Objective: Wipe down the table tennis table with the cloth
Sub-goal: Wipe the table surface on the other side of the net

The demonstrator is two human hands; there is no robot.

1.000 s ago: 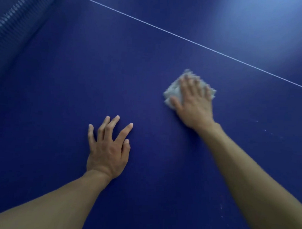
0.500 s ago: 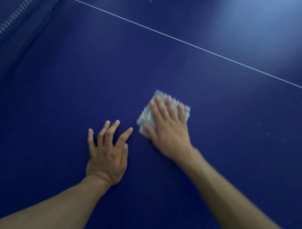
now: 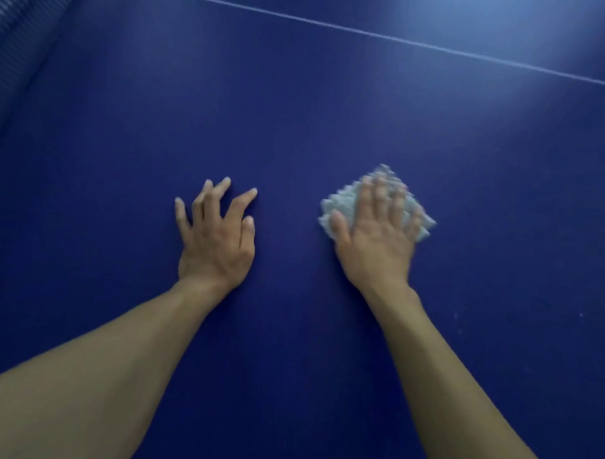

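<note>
Right hand (image 3: 376,242): grip apart, with fingers straight and spread and the palm pressing flat on the cloth (image 3: 341,203). The cloth, pale and folded to a small square, lies on the blue bench (image 3: 298,109) under that hand. Its blurred edges show beyond the fingers. Left hand (image 3: 216,241): grip apart, holding nothing, with spread fingertips resting on the bench to the left of the cloth and clear of it. A white line (image 3: 369,33) crosses the far bench, and the net (image 3: 13,23) stands at upper left.

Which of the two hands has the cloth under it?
The right hand: its straight fingers press flat on the pale cloth. The left hand rests bare on the blue table.
</note>
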